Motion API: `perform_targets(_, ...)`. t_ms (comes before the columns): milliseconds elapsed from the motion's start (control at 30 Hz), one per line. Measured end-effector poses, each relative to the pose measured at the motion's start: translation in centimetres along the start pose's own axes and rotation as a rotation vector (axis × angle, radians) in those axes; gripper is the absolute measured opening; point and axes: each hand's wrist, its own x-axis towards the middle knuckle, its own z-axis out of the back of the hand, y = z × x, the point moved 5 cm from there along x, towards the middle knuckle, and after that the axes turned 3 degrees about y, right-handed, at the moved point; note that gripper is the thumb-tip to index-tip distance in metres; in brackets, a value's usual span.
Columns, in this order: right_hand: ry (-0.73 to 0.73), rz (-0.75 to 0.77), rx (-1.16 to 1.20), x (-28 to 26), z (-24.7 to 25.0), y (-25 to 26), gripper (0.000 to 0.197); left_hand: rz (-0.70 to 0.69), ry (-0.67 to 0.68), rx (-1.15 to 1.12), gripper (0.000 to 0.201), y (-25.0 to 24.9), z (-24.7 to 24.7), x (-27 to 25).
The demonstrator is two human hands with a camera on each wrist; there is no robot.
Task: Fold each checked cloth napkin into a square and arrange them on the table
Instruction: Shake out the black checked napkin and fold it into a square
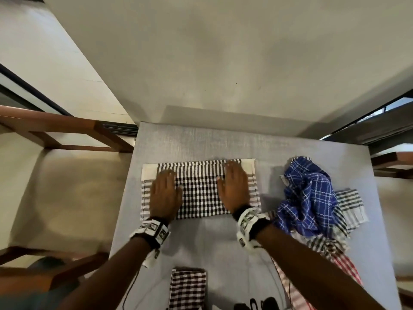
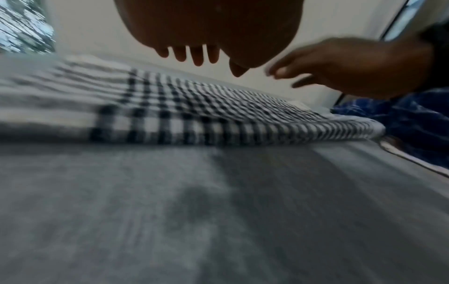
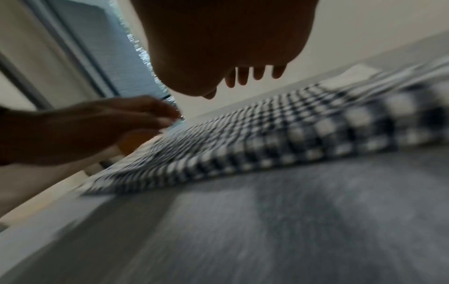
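A black-and-white checked napkin (image 1: 199,193) lies folded in half as a wide rectangle in the middle of the grey table (image 1: 201,139). My left hand (image 1: 164,191) is over its left part with fingers straight, and my right hand (image 1: 234,186) is over its right part, likewise flat. In the left wrist view the left hand's fingers (image 2: 194,55) hang just above the napkin (image 2: 194,107), and the right hand (image 2: 352,65) hovers beyond. The right wrist view shows the napkin (image 3: 267,138) and the left hand (image 3: 97,123) blurred. A dark checked napkin (image 1: 187,287), folded square, lies at the near edge.
A heap of unfolded napkins is at the right: a blue one (image 1: 308,193) on top, a black checked one (image 1: 348,204) and a red checked one (image 1: 344,269) under it. Wooden chair frames (image 1: 67,135) stand to the left. Dark cables (image 1: 257,305) lie at the near edge.
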Motion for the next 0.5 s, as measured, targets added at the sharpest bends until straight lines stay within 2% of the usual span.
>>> perform_targets(67, 0.150, 0.144, -0.001, -3.1, -3.9, 4.5, 0.053, -0.103, 0.119, 0.031, 0.047, -2.9, -2.9, -1.7)
perform_targets(100, 0.196, 0.174, -0.010, -4.5, -5.6, 5.7, 0.056, -0.113, 0.159, 0.044, 0.049, -3.7, -4.0, -2.6)
perform_targets(167, 0.240, 0.135, -0.036, -6.5, -7.6, 5.6, 0.057, -0.063, 0.210, 0.053, 0.053, -3.8, -5.4, -4.0)
perform_targets(433, 0.357, 0.175, -0.200, -7.9, -7.6, 3.7, 0.062, -0.031, 0.291, 0.222, 0.063, -2.2, -6.4, -5.7)
perform_targets(500, 0.362, 0.133, -0.200, -7.9, -7.2, 2.5, 0.067, 0.010, 0.290, 0.220, 0.064, -1.7, -6.4, -5.8)
